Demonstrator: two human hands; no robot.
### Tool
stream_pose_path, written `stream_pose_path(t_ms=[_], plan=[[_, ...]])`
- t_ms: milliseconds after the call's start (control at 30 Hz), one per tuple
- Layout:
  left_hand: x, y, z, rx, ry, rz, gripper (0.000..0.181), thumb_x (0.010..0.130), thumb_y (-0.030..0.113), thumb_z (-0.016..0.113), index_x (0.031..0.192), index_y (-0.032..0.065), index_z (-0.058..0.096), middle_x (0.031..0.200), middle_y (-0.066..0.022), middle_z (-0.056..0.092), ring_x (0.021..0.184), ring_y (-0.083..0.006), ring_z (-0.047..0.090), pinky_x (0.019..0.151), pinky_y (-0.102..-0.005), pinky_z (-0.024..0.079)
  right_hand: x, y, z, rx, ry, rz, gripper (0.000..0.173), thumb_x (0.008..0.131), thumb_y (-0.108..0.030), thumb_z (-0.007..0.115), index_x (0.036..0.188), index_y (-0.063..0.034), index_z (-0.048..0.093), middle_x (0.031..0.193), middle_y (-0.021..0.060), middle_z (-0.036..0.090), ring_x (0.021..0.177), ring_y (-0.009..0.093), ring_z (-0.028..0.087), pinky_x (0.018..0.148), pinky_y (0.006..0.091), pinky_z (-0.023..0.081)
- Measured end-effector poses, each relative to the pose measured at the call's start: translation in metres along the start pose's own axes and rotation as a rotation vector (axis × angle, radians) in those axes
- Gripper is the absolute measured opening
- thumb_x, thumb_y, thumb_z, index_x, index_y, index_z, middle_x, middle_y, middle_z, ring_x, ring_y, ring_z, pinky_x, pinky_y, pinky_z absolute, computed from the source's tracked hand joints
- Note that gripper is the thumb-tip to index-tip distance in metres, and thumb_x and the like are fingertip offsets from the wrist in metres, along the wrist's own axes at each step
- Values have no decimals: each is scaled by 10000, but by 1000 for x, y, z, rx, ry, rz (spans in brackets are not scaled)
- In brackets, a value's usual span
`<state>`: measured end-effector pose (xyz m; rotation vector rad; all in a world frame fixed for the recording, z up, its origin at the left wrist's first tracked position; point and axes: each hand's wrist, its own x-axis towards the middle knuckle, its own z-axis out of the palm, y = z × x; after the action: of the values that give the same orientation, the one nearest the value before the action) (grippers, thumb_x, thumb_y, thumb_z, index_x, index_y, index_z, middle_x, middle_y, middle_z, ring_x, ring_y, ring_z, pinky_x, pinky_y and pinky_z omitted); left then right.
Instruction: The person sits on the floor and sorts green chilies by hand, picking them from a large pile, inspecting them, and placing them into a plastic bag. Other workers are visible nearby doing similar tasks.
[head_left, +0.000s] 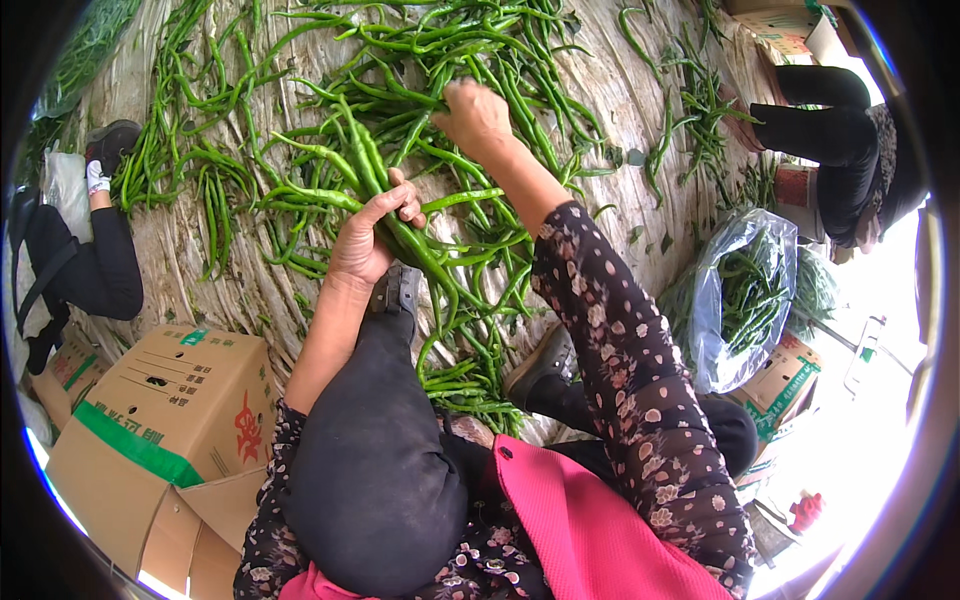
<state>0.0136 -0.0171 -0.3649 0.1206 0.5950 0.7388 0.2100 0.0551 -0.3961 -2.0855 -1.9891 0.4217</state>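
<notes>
My left hand (381, 225) is closed around a bunch of long green chili peppers (365, 161), their tips and stems sticking out above and below the fist. Farther out, my right hand (474, 114) is over the heap of green chilies (525, 52) on the ground sheet (615, 97). Its fingers are blurred and bent at the edge of the heap; whether they grip a pepper cannot be told. More loose chilies (465, 386) lie between my shoes, below the left fist.
An open cardboard box (157, 405) with green tape stands at left. On the right is a clear plastic bag (750, 292) of green chilies, near another carton (784, 382). People sit at both sides; a dark-trousered leg (97, 262) shows at left. Scattered chilies (697, 112) lie at upper right.
</notes>
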Motion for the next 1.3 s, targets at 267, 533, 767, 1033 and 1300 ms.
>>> stream_pose_path(t_ms=[267,533,767,1033,1300], plan=[[3,6,-7,108,99,26,327,864,183,680,1153,76,570,1141,-75,612,896,-142,590,801,-289,489,-78,-8,-65,429,27,-111,167,745,-178,684,795,-38,607,798,152,583,714,360,615,632,446,495],[-9,12,-15,-60,0,110,184,916,209,603,1055,103,547,903,-14,572,899,-155,575,956,-391,467,-58,-25,-60,979,-418,-17,266,786,-242,726,936,-26,690,864,144,666,743,238,648,653,356,506],[-25,15,-23,-233,-27,104,225,922,156,570,1126,69,532,958,-50,598,882,-180,632,896,-421,516,28,2,25,-106,-18,-432,317,781,-42,554,1047,-165,675,1005,57,611,1012,244,585,797,351,519],[-33,34,-23,19,11,270,282,860,108,621,1122,77,519,916,-26,532,796,-132,538,850,-356,463,-42,-20,-78,165,230,-521,256,775,-96,674,1031,-85,667,920,46,619,848,238,589,712,344,508],[-27,32,-14,77,121,252,196,860,150,664,1007,95,547,943,-50,586,918,-181,580,815,-373,511,-85,-36,-87,376,59,-108,277,759,-167,717,994,-47,631,859,127,629,729,319,639,653,386,519]])
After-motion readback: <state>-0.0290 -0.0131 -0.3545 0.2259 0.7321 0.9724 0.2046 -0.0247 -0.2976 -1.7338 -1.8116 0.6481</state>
